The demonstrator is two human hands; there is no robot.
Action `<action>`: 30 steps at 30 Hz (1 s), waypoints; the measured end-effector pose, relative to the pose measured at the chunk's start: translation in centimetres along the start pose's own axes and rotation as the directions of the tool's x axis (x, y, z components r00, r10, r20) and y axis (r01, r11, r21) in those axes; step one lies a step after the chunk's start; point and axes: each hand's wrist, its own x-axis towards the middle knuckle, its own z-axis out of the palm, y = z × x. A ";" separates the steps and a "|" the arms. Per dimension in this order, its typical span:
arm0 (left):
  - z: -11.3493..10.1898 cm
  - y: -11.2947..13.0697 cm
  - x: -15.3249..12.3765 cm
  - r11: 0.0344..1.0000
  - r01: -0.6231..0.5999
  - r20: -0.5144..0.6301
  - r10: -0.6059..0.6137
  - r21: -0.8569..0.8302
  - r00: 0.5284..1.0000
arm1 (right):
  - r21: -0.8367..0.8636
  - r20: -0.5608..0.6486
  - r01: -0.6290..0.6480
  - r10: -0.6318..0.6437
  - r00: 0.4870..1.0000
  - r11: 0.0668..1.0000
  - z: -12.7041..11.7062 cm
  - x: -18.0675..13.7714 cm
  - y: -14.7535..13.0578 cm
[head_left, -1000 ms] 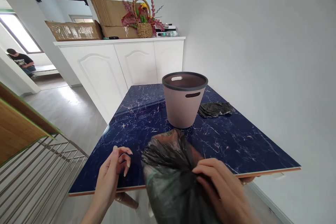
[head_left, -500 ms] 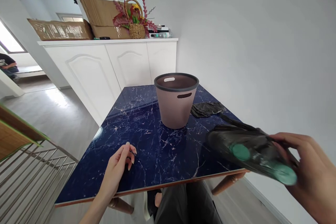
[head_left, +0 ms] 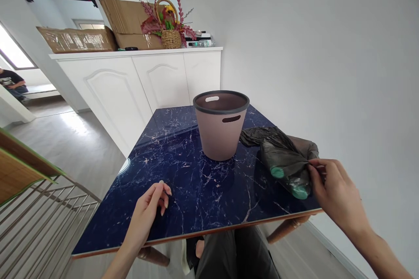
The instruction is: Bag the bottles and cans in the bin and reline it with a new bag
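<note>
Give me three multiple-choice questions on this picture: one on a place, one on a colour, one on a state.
1. Where does the filled black bag lie?
A. inside the bin
B. on the table, right of the bin
C. on the floor

2. What colour is the table top?
A. dark blue
B. white
C. green

3. What is the right hand doing?
A. resting flat
B. pinching the bag's end
C. holding the bin

Answers: 1 B, it rests beside the bin; 2 A, blue marbled surface; 3 B, fingertips close on plastic.

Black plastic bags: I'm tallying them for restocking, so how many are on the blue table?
2. A filled black bag lies at the table's right edge, gripped by the right hand; a flat folded bag lies behind it, right of the bin. The bin's inside isn't fully visible.
</note>
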 end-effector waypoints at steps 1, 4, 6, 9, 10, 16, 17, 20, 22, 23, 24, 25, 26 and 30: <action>0.0 0.0 0.0 1.000 -0.001 0.001 0.001 0.005 1.000 | 0.022 -0.011 -0.022 0.022 1.000 1.000 0.2 -0.3 0.1; 0.1 0.0 0.1 1.000 -0.008 0.009 0.008 0.024 1.000 | 0.094 -0.034 -0.082 0.085 0.996 0.992 0.9 -1.4 -0.1; 0.2 0.1 0.1 0.999 -0.015 0.010 0.015 0.040 1.000 | 0.118 -0.035 -0.090 0.095 0.995 0.989 1.7 -2.1 -0.9; 0.2 0.1 0.0 0.998 -0.021 -0.005 0.021 0.057 1.000 | 0.144 -0.038 -0.077 0.083 0.996 0.987 2.8 -2.9 -2.7; 0.2 0.1 -0.1 0.998 -0.019 -0.011 0.020 0.061 1.000 | 0.147 -0.038 -0.078 0.084 0.996 0.986 3.0 -3.0 -3.4; -0.1 -0.3 -0.1 0.997 -0.018 -0.006 0.018 0.074 1.000 | -0.011 -0.148 0.037 -0.038 0.988 0.999 2.3 -3.4 -8.1; -0.1 -0.3 -0.1 0.997 -0.019 -0.001 0.019 0.078 1.000 | -0.009 -0.154 0.090 -0.091 0.984 0.996 2.2 -3.3 -8.9; -0.1 -0.5 -0.1 0.996 -0.023 0.015 0.022 0.086 1.000 | 0.049 -0.018 0.305 -0.305 0.952 0.951 2.5 -2.8 -10.3; -0.2 -0.7 -0.1 0.996 -0.027 0.021 0.025 0.090 0.999 | 0.054 0.128 0.441 -0.445 0.887 0.896 3.6 -2.5 -10.4; -0.2 -0.8 -0.1 0.995 -0.029 0.023 0.027 0.092 0.999 | 0.039 0.185 0.487 -0.485 0.855 0.873 4.3 -2.4 -10.3; -0.3 -0.8 -0.1 0.995 -0.030 0.025 0.028 0.095 0.999 | 0.017 0.226 0.518 -0.508 0.831 0.855 5.0 -2.2 -10.0; -0.3 -0.9 -0.2 0.995 -0.030 0.027 0.028 0.098 0.999 | -0.008 0.251 0.538 -0.519 0.817 0.843 5.7 -2.1 -9.6; -0.3 -1.0 -0.2 0.995 -0.031 0.029 0.028 0.100 0.999 | -0.038 0.268 0.549 -0.521 0.811 0.835 6.4 -2.0 -9.2; -0.4 -1.1 -0.1 0.995 -0.031 0.032 0.028 0.100 0.999 | -0.206 0.307 0.532 -0.462 0.832 0.821 8.2 -1.4 -7.9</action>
